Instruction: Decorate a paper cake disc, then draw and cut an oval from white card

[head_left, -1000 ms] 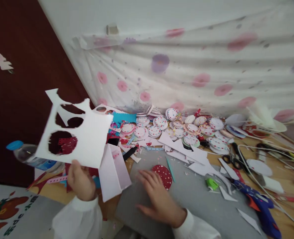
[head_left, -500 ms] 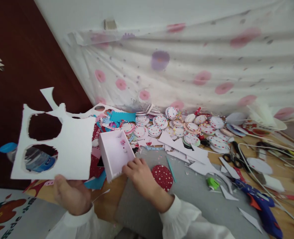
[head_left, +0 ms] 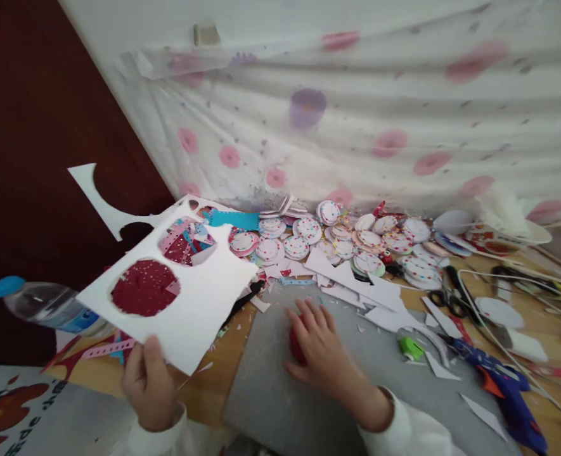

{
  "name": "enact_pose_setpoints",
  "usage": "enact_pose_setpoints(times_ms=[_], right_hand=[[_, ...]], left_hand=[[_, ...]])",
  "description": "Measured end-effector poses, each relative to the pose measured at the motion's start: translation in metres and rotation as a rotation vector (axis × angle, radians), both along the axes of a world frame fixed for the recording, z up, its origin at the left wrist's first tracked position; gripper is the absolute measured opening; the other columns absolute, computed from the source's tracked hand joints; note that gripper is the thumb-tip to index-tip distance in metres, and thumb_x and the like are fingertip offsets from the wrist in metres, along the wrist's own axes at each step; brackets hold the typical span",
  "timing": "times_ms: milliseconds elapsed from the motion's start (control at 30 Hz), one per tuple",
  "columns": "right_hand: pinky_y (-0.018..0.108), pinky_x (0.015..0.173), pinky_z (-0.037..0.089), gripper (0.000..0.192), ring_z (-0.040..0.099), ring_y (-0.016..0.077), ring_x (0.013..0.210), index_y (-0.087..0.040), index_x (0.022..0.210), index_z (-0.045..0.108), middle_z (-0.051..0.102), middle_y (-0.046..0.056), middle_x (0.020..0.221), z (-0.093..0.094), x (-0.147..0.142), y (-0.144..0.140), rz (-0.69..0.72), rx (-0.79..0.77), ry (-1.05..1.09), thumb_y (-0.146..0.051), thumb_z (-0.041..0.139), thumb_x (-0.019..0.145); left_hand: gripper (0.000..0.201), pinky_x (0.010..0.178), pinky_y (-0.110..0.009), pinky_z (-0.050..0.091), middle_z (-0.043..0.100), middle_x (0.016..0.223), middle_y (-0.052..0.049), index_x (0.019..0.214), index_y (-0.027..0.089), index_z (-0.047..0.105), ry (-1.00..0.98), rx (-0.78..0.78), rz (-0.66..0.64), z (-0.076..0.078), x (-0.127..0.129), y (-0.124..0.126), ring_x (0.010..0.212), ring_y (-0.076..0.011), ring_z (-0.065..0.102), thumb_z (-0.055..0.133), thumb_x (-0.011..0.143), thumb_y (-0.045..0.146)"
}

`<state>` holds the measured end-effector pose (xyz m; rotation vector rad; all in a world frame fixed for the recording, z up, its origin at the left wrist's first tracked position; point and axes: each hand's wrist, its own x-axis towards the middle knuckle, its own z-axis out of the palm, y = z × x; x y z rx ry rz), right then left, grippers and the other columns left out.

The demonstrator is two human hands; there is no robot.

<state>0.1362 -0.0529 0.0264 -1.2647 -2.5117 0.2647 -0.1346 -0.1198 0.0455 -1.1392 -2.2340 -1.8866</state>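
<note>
A floral sheet (head_left: 347, 126) spans the back, and below it lies the crowded worktop (head_left: 213, 392), with one grey mat (head_left: 265, 392) on it. Over the worktop's left part tilts one white card (head_left: 213, 297). Two large round openings show in it: through the nearer appears dark red material with pale specks, through the farther a jumble of red, pink and blue pieces. One capped clear bottle (head_left: 47, 307) leans at the far left, partly behind the card; its fill level cannot be made out. One pale dish (head_left: 539, 235) stands at the back right, bearing something whitish and translucent. The left hand (head_left: 151, 386) has its fingers clamped on the card's near edge, thumb on top. The right hand (head_left: 328, 361) lies palm down on the mat, fingers slightly apart, covering most of one red disc (head_left: 295, 348); whether they grip it, I cannot tell. One blue glue gun (head_left: 515, 405) lies at the right. White offcuts (head_left: 356, 285) overlap along the mat's far side. Behind them sit stacks of dotted discs (head_left: 307, 230), too overlapped to count exactly. One small green object (head_left: 410, 348) rests on the mat.
</note>
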Motion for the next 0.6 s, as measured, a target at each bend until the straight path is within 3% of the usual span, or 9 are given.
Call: enact_pose_setpoints(times_ms=[67,133,300,367,467,600], right_hand=[[0.064,0.108,0.028,0.080,0.044,0.0418,0.129,-0.013,0.138,0.045,0.049,0.022,0.141,-0.016,0.025,-0.008,-0.050,-0.028,-0.032,-0.035,0.076,0.067],[0.061,0.107,0.032,0.072,0.050,0.0374,0.123,-0.016,0.135,0.047,0.054,0.018,0.137,-0.024,0.040,-0.011,-0.066,-0.053,-0.008,-0.028,0.072,0.069],[0.049,0.094,0.049,0.061,0.058,0.0313,0.111,-0.017,0.128,0.049,0.061,0.016,0.124,-0.004,0.064,-0.002,-0.123,-0.080,0.273,-0.027,0.070,0.071],[0.046,0.094,0.050,0.055,0.060,0.0282,0.111,-0.019,0.127,0.047,0.061,0.014,0.123,0.008,0.077,0.006,-0.192,-0.061,0.462,-0.032,0.067,0.077],[0.046,0.098,0.049,0.049,0.061,0.0259,0.113,-0.023,0.125,0.047,0.060,0.012,0.124,0.020,0.101,0.020,-0.364,-0.075,0.744,-0.041,0.065,0.083],[0.049,0.101,0.047,0.052,0.059,0.0281,0.117,-0.024,0.121,0.048,0.057,0.013,0.127,0.026,0.126,0.032,-0.460,-0.062,0.934,-0.046,0.070,0.079]], left_hand=[[0.036,0.046,-0.021,0.037,0.048,0.053,0.003,0.064,0.018,0.053,0.028,-0.010,0.024,0.000,0.008,0.004,0.052,-0.0111,0.041,0.055,0.089,0.043],[0.035,0.047,-0.020,0.037,0.047,0.051,0.004,0.062,0.017,0.053,0.088,0.002,-0.047,-0.001,0.017,0.011,0.050,-0.0101,0.040,0.058,0.088,0.039],[0.016,0.078,-0.025,0.052,0.071,0.089,-0.004,0.095,0.016,0.068,0.259,0.105,-0.224,-0.001,0.028,0.028,0.080,-0.0157,0.064,0.061,0.087,0.028],[0.019,0.089,-0.030,0.052,0.071,0.105,-0.006,0.104,0.019,0.068,0.316,0.094,-0.423,0.004,0.026,0.029,0.096,-0.0193,0.066,0.061,0.087,0.024],[0.022,0.099,-0.040,0.049,0.072,0.111,-0.004,0.103,0.027,0.069,0.370,0.032,-0.790,0.008,0.023,0.027,0.110,-0.0219,0.063,0.057,0.088,0.017],[0.032,0.107,-0.048,0.045,0.073,0.112,-0.003,0.099,0.031,0.071,0.404,-0.075,-1.053,-0.005,0.031,0.029,0.118,-0.0219,0.061,0.048,0.091,0.011]])
